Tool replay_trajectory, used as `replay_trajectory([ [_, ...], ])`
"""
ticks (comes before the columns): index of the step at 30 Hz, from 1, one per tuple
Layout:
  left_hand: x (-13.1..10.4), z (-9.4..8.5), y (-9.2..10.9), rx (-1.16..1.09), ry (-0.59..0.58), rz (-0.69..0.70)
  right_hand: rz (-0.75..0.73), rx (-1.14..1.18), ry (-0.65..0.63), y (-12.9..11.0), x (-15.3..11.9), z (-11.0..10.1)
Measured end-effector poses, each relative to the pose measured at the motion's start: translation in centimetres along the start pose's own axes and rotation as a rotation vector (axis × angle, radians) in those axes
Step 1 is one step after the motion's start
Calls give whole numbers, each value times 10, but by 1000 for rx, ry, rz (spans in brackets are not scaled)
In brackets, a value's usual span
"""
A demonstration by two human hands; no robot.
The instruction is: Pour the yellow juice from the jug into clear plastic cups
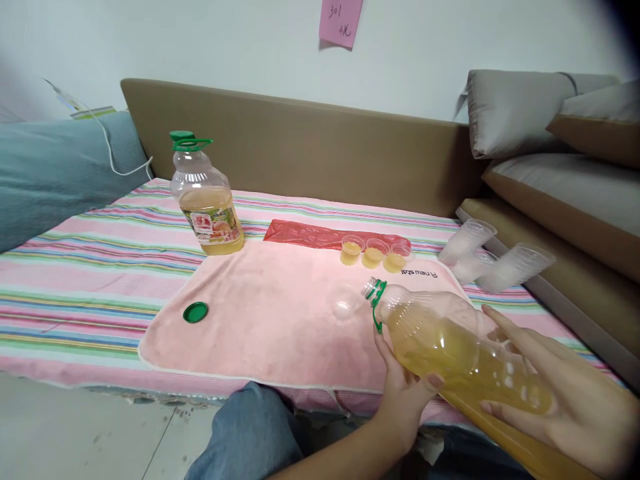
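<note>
A large clear bottle of yellow liquid (450,340) is tilted nearly on its side, its uncapped mouth pointing left. My left hand (405,400) supports it from below near the neck, and my right hand (555,393) grips it around the base end. Just left of the mouth, an empty-looking clear cup (346,303) stands on the pink cloth (260,320). Behind it are three small cups of yellow liquid, the left one (351,251), the middle one (375,255) and the right one (396,260). A green cap (195,312) lies on the cloth's left part.
A second bottle with a green cap (213,213) stands upright at the back left. A red plastic bag (305,235) lies behind the cloth. Stacks of clear cups (517,268) lie at the right, beside grey and brown cushions (570,193). A brown board (300,150) borders the back.
</note>
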State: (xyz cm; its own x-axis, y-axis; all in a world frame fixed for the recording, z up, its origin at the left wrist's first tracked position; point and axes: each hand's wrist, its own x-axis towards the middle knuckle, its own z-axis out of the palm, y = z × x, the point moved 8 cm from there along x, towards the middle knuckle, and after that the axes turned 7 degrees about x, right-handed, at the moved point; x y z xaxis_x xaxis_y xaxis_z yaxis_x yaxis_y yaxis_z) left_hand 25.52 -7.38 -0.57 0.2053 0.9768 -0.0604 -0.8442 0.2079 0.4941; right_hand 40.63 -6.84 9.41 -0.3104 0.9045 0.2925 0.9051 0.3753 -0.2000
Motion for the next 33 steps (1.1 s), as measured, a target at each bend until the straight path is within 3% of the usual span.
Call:
replay_trajectory([
  [3,0,-1,0,1,-12,0,-43,4,-44,-7,1,1],
  [12,-3,-12,-7,-6,38,-67,12,15,-79,-4,-1,7],
  [24,-8,-11,-10,-38,16,-114,19,-36,-92,-14,4,3],
  [33,-8,-16,-13,-95,76,-122,27,-29,-133,-11,8,8],
])
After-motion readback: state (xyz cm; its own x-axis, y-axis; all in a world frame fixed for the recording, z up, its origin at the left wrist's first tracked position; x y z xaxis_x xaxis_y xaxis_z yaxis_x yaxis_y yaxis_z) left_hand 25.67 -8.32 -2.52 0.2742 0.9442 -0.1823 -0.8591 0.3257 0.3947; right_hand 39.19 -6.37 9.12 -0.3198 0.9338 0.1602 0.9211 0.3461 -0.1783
